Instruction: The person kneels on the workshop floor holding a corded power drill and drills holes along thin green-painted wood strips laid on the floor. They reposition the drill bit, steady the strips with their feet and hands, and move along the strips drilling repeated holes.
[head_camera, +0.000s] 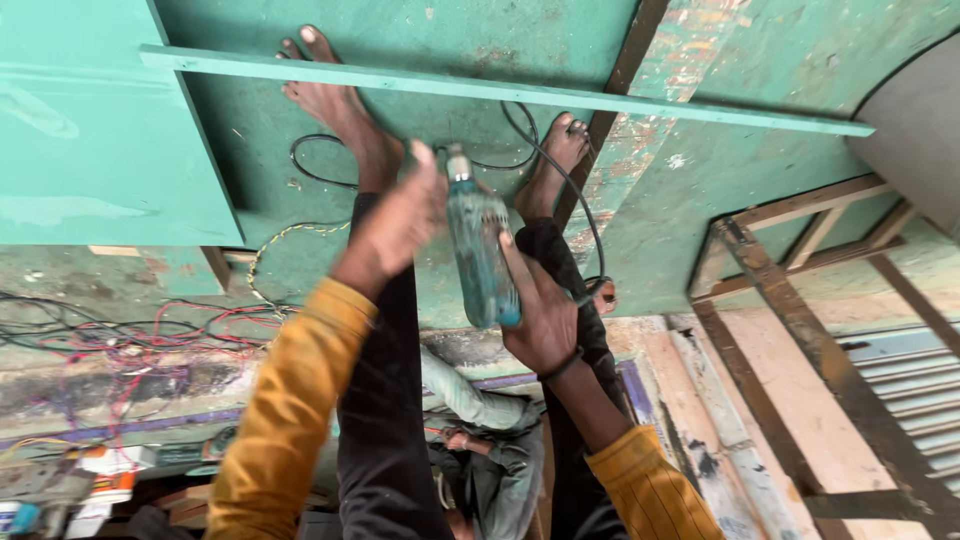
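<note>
- Head view: the right hand (545, 310) is wrapped around the body of a teal power drill (480, 255), fingers clenched on its lower half, with the drill's nose pointing down toward the green painted board (400, 60) underfoot.
- The left hand (400, 220) sits against the upper part of the drill on its other side; it is motion-blurred, so I cannot tell whether it grips the tool or only steadies it.
- 2 bare feet stand on the board, the left foot (335, 100) and the right foot (560, 150), both just beside the drill's tip.
- A black power cord (330, 180) loops across the board between and around the feet.
- A thin green strip (500, 92) lies across the board just past the toes.
- Tangled red and dark wires (150, 340) sit lower down at the left, well apart from the hands.
- Risks as I judge them: the bit could skid off the painted surface toward the unprotected toes, and the cord could snag a foot or wind into the bit, since it lies so near.
</note>
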